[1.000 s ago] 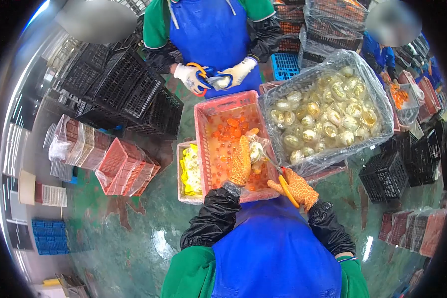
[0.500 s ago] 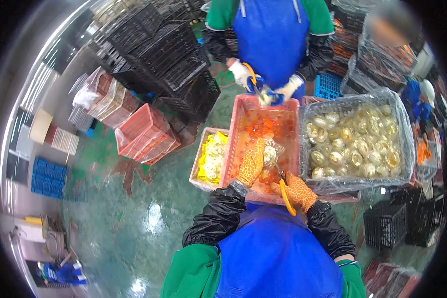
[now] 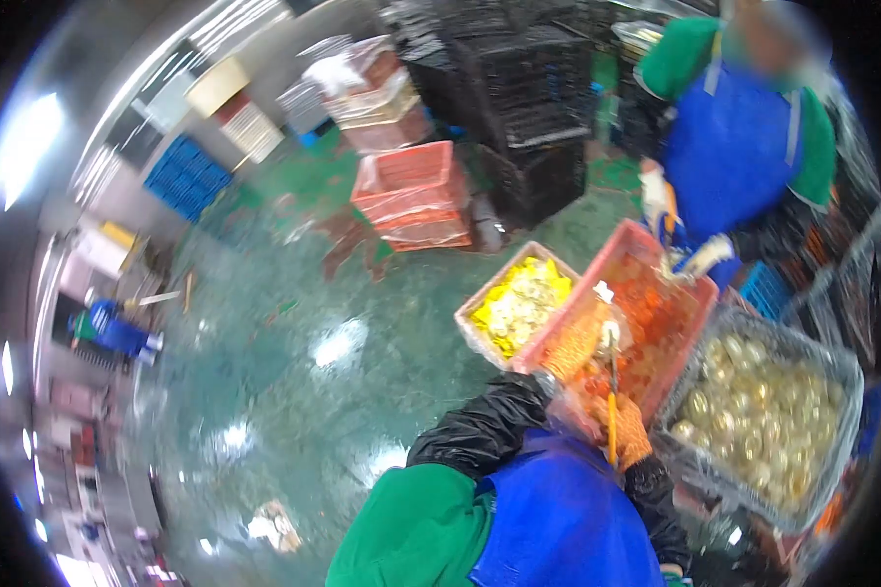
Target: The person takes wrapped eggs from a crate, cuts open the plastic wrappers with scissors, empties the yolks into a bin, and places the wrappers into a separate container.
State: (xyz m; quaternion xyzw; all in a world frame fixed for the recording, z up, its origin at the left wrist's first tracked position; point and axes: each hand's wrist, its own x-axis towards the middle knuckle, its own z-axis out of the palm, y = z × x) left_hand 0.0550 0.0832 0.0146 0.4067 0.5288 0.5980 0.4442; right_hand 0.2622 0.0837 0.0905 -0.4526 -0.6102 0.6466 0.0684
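Observation:
Over the pink crate of reddish liquid and orange pieces, my left hand, in an orange patterned glove, is closed round a small pale item in clear plastic. My right hand, gloved alike, grips orange-handled scissors, whose blades point up at the pale item. Whether the blades touch it is blurred. Left of the crate stands a smaller box with yellow packets and pale pieces. On the right is a plastic-lined crate full of shiny, shell-like pieces in clear wrapping.
Across the pink crate stands a person in a blue apron, with white-gloved hands at its far edge. Stacked black crates and red crates stand farther off. Another person is at the far left on the wet green floor.
The view has swung left, so the crates and the person opposite now appear farther right and tilted. My hands still hold the wrapped item and the scissors, whose blades now point more upright.

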